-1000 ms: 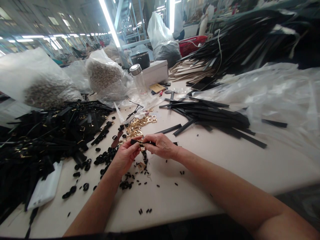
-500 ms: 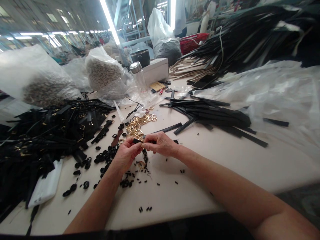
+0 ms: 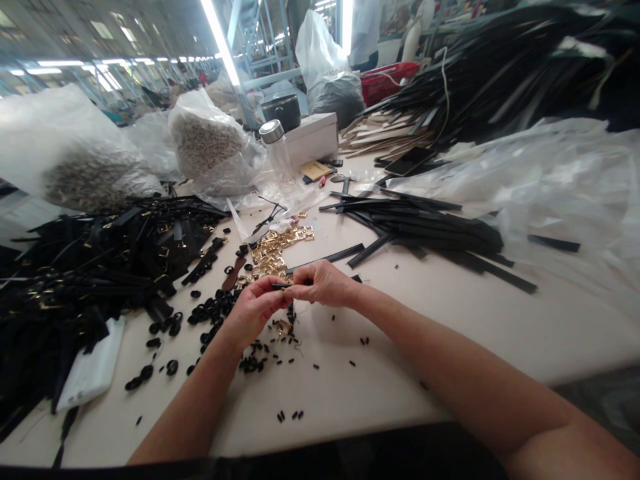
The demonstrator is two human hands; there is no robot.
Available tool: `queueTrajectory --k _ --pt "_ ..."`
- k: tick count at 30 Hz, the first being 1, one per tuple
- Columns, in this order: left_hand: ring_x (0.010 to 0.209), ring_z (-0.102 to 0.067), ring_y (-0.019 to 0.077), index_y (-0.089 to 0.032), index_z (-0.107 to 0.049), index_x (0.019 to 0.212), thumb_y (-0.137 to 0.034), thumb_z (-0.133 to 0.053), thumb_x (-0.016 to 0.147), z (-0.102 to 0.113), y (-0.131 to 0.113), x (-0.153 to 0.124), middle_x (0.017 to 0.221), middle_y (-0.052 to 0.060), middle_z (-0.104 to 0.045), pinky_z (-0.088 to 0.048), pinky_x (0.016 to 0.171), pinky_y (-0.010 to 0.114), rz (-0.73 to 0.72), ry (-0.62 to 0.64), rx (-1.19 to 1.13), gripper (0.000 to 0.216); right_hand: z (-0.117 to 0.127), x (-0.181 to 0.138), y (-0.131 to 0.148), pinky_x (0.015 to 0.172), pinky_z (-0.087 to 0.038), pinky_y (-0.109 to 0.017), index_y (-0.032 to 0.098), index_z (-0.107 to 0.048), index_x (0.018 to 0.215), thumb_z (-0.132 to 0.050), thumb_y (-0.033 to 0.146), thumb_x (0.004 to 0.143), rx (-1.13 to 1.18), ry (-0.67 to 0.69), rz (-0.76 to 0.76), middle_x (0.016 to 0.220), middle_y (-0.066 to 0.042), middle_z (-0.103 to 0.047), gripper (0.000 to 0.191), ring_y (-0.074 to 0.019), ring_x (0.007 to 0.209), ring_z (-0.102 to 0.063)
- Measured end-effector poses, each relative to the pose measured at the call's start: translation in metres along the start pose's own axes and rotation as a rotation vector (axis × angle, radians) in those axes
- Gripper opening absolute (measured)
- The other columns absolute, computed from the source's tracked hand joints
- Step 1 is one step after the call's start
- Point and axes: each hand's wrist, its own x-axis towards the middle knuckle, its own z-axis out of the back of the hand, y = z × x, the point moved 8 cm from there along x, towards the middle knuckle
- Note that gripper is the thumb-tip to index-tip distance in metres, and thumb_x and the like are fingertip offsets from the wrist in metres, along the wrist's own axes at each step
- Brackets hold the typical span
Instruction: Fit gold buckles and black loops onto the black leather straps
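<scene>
Between left fingers and right fingers lies a black strip.

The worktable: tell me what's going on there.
A person's left hand and right hand hold a black strip together over the worktable. Gold buckles lie just beyond the hands. Black loops are scattered to the left, near a heap of black straps; loose strips are piled to the right.

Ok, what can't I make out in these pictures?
Head view: black strip, partly hidden by the left hand and right hand.
Head view: strap pile, cut off by the left edge.
Head view: background person, blurred.
Head view: black pieces, too small to identify.
</scene>
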Motion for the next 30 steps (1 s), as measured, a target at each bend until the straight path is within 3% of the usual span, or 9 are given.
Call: queueTrajectory --k 5,9,15,19,26,30 --pt "0.063 -0.064 0.0100 -0.014 -0.070 0.074 -0.025 -0.084 0.063 0.002 0.006 0.002 0.071 0.002 -0.070 -0.053 0.063 0.020 0.042 -0.059 -0.031 0.021 0.002 -0.002 0.008 0.048 -0.024 -0.020 0.015 -0.054 0.056 -0.064 0.035 0.079 -0.186 -0.063 0.098 0.051 0.007 -0.041 0.032 -0.0055 0.051 -0.034" --pt "0.060 -0.063 0.0089 -0.014 -0.068 0.072 -0.024 -0.084 0.060 0.011 0.003 0.006 0.069 0.001 -0.068 -0.052 0.059 0.018 0.018 -0.129 -0.025 0.022 0.003 -0.003 0.013 0.052 -0.027 -0.020 0.015 -0.067 0.071 -0.062 0.026 0.081 -0.236 -0.065 0.134 0.058 0.005 -0.053 0.016 -0.0065 0.055 -0.041" --pt "0.058 -0.060 0.0061 -0.014 -0.069 0.075 -0.017 -0.082 0.057 0.029 -0.012 0.008 0.073 -0.001 -0.068 -0.051 0.058 0.016 -0.094 -0.238 -0.073 0.023 0.016 -0.002 0.011 0.053 -0.028 -0.020 0.015 -0.066 0.071 -0.059 0.016 0.079 -0.239 -0.132 0.069 0.056 0.005 -0.053 0.011 -0.0073 0.053 -0.043" --pt "0.058 -0.060 0.0052 -0.013 -0.070 0.079 -0.018 -0.085 0.057 0.029 -0.012 0.007 0.077 0.000 -0.069 -0.051 0.056 0.014 -0.077 -0.245 -0.104 0.027 0.016 -0.002 0.011 0.054 -0.028 -0.020 0.015 -0.062 0.066 -0.058 0.012 0.076 -0.226 -0.191 0.094 0.054 0.006 -0.049 0.011 -0.0072 0.053 -0.040" --pt "0.057 -0.063 0.0095 -0.013 -0.072 0.079 -0.024 -0.089 0.055 0.019 0.003 0.006 0.066 0.001 -0.068 -0.050 0.052 0.017 0.025 -0.187 -0.043 0.032 0.008 -0.003 0.014 0.054 -0.029 -0.019 0.015 -0.061 0.067 -0.058 0.011 0.075 -0.224 -0.189 0.151 0.057 0.007 -0.048 0.010 -0.0065 0.054 -0.041" --pt "0.061 -0.064 0.0118 -0.014 -0.073 0.079 -0.028 -0.088 0.058 0.022 0.002 0.005 0.071 0.003 -0.070 -0.047 0.052 0.019 -0.017 -0.199 0.045 0.029 0.007 -0.004 0.017 0.054 -0.029 -0.020 0.015 -0.063 0.070 -0.060 0.012 0.076 -0.276 -0.194 0.168 0.058 0.006 -0.050 0.008 -0.0067 0.054 -0.042"
